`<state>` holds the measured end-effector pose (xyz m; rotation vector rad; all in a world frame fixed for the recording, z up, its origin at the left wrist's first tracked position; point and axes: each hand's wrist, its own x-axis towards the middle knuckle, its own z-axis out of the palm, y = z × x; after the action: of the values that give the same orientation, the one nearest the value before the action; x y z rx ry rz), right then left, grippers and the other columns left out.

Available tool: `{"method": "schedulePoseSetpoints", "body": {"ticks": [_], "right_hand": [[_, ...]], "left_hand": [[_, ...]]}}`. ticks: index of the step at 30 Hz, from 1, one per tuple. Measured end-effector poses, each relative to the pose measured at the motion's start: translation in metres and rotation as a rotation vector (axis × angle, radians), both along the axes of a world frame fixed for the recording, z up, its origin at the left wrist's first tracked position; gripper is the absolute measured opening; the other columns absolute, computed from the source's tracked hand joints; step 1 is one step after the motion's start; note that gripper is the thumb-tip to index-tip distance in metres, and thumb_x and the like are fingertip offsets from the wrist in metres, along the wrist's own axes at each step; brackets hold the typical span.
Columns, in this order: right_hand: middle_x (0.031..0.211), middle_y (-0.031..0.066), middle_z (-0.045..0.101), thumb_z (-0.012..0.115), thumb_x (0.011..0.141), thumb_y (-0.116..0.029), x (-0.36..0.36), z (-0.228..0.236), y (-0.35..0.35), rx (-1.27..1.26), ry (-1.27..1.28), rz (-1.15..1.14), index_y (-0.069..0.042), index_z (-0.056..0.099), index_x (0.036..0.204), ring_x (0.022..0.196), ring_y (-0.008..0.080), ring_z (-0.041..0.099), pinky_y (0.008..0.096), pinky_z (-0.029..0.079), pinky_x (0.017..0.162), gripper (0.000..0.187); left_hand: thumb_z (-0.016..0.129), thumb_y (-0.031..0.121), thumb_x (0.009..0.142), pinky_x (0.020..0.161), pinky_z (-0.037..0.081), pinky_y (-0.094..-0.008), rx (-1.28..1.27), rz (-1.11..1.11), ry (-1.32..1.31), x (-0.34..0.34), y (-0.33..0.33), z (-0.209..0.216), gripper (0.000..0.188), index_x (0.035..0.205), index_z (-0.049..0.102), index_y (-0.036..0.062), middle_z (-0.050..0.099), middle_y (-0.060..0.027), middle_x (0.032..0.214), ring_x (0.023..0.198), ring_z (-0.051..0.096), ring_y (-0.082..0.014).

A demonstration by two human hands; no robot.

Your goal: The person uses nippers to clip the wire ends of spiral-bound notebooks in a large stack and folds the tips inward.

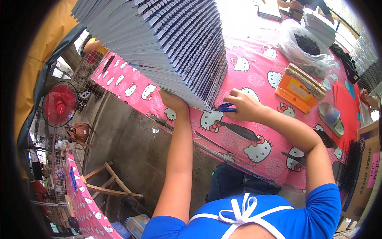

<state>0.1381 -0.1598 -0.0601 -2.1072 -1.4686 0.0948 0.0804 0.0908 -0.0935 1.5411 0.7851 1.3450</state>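
A tall stack of spiral notebooks (185, 51), black coils facing right, leans over the table at the upper middle. My left hand (174, 101) is against the stack's lower near edge; its fingers are mostly hidden by the pages. Closed around blue-handled cutting pliers (227, 107), my right hand (243, 105) is at the lower right corner of the stack. The pliers' jaws meet the coil end of a low notebook there. Whether they grip the wire cannot be made out.
The table has a pink cartoon-cat cover (258, 149). To the right are a plastic bag of black coils (306, 44), an orange box (296, 93), a tape roll (331, 117), red sheets (344, 107) and a carton (364, 171). A red fan (59, 104) stands left. Other people's hands (295, 5) show beyond.
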Motion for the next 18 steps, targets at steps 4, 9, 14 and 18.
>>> {"method": "schedulePoseSetpoints", "body": {"ticks": [4, 9, 14, 18], "right_hand": [[0.088, 0.0136, 0.058, 0.073, 0.073, -0.03, 0.002, 0.014, 0.0, -0.072, -0.058, 0.02, -0.004, 0.065, 0.097, 0.078, 0.0296, 0.061, 0.0383, 0.05, 0.067, 0.036], [0.077, 0.0142, 0.064, 0.066, 0.083, -0.04, 0.012, 0.051, 0.01, -0.452, 0.729, -0.136, 0.001, 0.066, 0.087, 0.062, 0.026, 0.067, 0.0341, 0.054, 0.054, 0.041], [0.071, 0.0145, 0.064, 0.066, 0.084, -0.038, 0.017, 0.05, 0.014, -0.457, 0.664, -0.147, 0.003, 0.066, 0.089, 0.055, 0.0221, 0.065, 0.0334, 0.05, 0.049, 0.041], [0.08, 0.0136, 0.062, 0.069, 0.078, -0.038, 0.004, 0.026, -0.001, -0.186, -0.047, 0.003, -0.001, 0.065, 0.096, 0.074, 0.0287, 0.063, 0.0391, 0.05, 0.068, 0.041]], "left_hand": [[0.031, 0.025, 0.099, 0.079, 0.047, -0.0402, -0.021, -0.007, -0.032, -0.001, -0.009, 0.009, 0.04, 0.107, 0.054, -0.0076, 0.062, -0.022, 0.104, 0.089, 0.06, -0.03], [0.042, 0.024, 0.095, 0.075, 0.047, -0.0408, 0.056, 0.033, -0.018, -0.003, -0.007, 0.007, 0.033, 0.099, 0.053, -0.0068, 0.062, -0.0218, 0.097, 0.084, 0.06, -0.031], [0.026, 0.034, 0.1, 0.081, 0.042, -0.0408, -0.039, 0.022, -0.06, 0.003, -0.014, 0.014, 0.052, 0.088, 0.057, -0.0069, 0.061, -0.0167, 0.092, 0.081, 0.054, -0.0259], [0.028, 0.032, 0.1, 0.08, 0.042, -0.0416, -0.109, 0.032, -0.105, 0.0, -0.015, 0.016, 0.05, 0.089, 0.056, -0.0081, 0.061, -0.0184, 0.092, 0.081, 0.055, -0.0279]]}}
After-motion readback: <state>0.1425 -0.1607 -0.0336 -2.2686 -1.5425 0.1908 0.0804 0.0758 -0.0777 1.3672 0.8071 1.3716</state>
